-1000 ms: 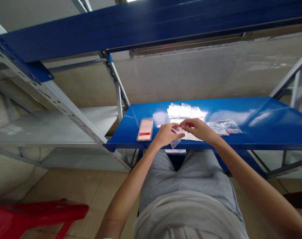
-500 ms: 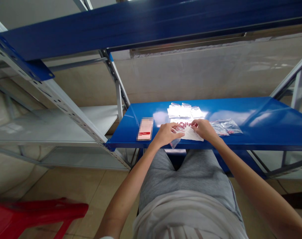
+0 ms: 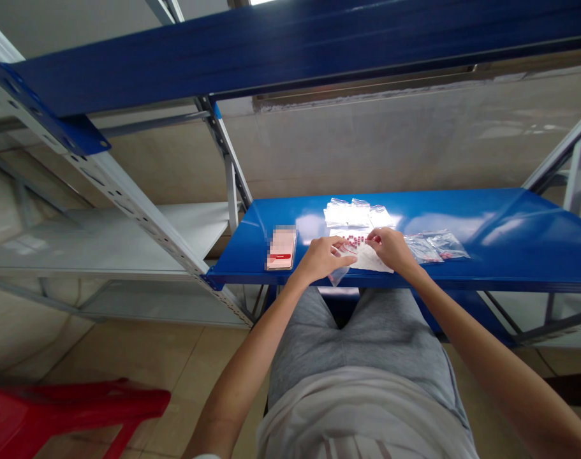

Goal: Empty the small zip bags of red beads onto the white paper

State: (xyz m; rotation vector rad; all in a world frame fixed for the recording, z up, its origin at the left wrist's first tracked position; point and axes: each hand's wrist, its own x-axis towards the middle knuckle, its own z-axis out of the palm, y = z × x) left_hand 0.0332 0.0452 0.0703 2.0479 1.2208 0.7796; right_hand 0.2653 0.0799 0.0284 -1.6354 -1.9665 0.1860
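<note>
My left hand (image 3: 321,260) sits at the left edge of a white sheet (image 3: 374,262), and a small clear plastic bag (image 3: 338,276) sticks out below its fingers. My right hand (image 3: 390,250) rests its fingertips on the sheet, beside a row of small red items (image 3: 354,240). Behind them lies a stack of clear zip bags (image 3: 357,213). To the right lie clear bags with red contents (image 3: 436,247). A blurred pink card (image 3: 281,248) with a red strip lies left of my left hand.
All this lies on a glossy blue steel shelf (image 3: 524,236), with a blue beam (image 3: 271,57) overhead and a perforated steel upright (image 3: 141,220) at the left. A white lower shelf (image 3: 108,242) stands left. A red plastic stool (image 3: 65,414) sits on the tiled floor.
My hands have moved apart since a second ago, with the right hand shifting right. This uncovers the row of red items on the white sheet.
</note>
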